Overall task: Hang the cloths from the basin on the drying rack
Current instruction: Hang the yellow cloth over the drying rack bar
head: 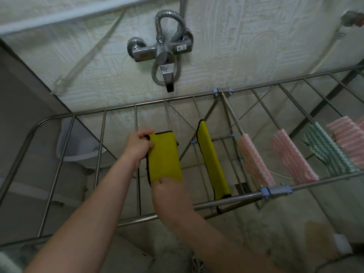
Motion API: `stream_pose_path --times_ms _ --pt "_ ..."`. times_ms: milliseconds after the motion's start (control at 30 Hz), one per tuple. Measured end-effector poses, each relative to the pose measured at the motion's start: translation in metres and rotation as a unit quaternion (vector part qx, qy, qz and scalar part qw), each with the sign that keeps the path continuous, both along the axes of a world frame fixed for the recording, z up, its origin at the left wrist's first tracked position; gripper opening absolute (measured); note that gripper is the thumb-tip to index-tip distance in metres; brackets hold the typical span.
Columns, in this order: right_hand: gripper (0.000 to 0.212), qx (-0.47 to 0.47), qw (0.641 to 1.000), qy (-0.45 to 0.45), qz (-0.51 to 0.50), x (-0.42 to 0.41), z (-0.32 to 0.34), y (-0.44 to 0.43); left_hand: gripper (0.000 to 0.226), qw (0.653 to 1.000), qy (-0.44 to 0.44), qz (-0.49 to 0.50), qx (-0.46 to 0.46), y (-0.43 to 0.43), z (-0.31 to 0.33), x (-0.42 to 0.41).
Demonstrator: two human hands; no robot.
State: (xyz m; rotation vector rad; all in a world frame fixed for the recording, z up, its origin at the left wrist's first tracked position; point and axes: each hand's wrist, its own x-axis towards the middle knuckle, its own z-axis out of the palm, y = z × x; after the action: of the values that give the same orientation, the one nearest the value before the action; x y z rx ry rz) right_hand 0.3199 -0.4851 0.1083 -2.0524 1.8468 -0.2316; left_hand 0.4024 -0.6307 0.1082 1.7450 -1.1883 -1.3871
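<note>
A yellow cloth (pixel 164 156) lies folded over 1 bar of the drying rack (pixel 226 200), close to the middle of the rack. The left hand (pixel 137 146) pinches the far left corner of this cloth, with its grip closed on the edge. The right hand (pixel 169 192) holds the near end of the same cloth, with its grip closed on it by the rack's near rail.

Just to the right, on the next bar, a second yellow cloth (pixel 213 160) hangs folded. It has a thin black edge. Farther right hang 2 pink striped cloths (pixel 254 160), each on its own bar. Then comes a green striped cloth (pixel 327 150). At the far right edge of the rack more pink striped cloth (pixel 348 138) is draped.

Under the rack's left side, a pale basin (pixel 78 146) sits on the floor. A metal tap (pixel 163 54) with a bendy hose sticks out of the wall behind the rack.
</note>
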Motion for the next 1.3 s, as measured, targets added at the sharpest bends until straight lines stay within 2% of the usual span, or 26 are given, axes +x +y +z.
stream_pose_path --times_ms 133,200,267,333,400,500,533,600,667,700,867,967,1067,1300 --pt "0.017 0.008 0.998 -0.014 0.068 0.008 -0.018 -0.001 0.056 0.991 -0.114 -0.054 -0.044 -0.004 -0.020 0.008" --pt "0.017 0.006 0.996 -0.044 0.077 0.010 -0.025 -0.003 0.054 0.980 -0.169 -0.077 -0.072 -0.005 -0.026 0.006" --pt "0.027 -0.005 0.994 -0.073 0.087 0.011 -0.029 -0.005 0.052 0.963 -0.228 -0.102 -0.096 -0.005 -0.032 0.002" --pt "0.021 0.016 0.988 -0.110 0.106 0.010 -0.031 -0.003 0.050 0.941 -0.287 -0.145 -0.102 -0.004 -0.039 -0.001" --pt "0.019 0.033 0.982 -0.170 0.077 -0.001 -0.025 0.000 0.057 0.922 -0.318 -0.190 -0.109 -0.001 -0.043 -0.004" --pt "0.016 -0.046 0.962 -0.244 -0.116 -0.039 -0.017 -0.003 0.060 0.925 -0.298 -0.199 -0.128 0.010 -0.040 -0.007" --pt "0.016 -0.030 0.950 -0.258 -0.174 -0.054 -0.017 -0.007 0.056 0.938 -0.261 -0.198 -0.108 0.016 -0.036 -0.009" --pt "0.023 0.086 0.935 -0.269 -0.215 -0.075 -0.019 -0.012 0.063 0.963 -0.146 -0.225 -0.020 0.033 -0.031 -0.015" --pt "0.030 0.184 0.931 -0.258 -0.182 -0.079 -0.020 -0.013 0.082 0.957 -0.096 -0.271 0.031 0.045 -0.029 -0.023" --pt "0.031 0.200 0.931 -0.254 -0.171 -0.078 -0.021 -0.012 0.091 0.954 -0.091 -0.282 0.036 0.048 -0.030 -0.026" --pt "0.038 0.199 0.945 -0.211 -0.151 -0.076 -0.022 -0.007 0.114 0.958 -0.062 -0.275 0.054 0.054 -0.030 -0.028" --pt "0.043 0.195 0.955 -0.176 -0.136 -0.076 -0.021 -0.003 0.120 0.950 -0.064 -0.295 0.076 0.055 -0.024 -0.028" --pt "0.037 0.194 0.961 -0.158 -0.118 -0.075 -0.018 -0.002 0.121 0.946 -0.065 -0.306 0.083 0.055 -0.019 -0.032" --pt "0.037 0.217 0.958 -0.165 -0.085 -0.078 -0.018 -0.001 0.122 0.940 -0.100 -0.310 0.101 0.052 -0.017 -0.035"
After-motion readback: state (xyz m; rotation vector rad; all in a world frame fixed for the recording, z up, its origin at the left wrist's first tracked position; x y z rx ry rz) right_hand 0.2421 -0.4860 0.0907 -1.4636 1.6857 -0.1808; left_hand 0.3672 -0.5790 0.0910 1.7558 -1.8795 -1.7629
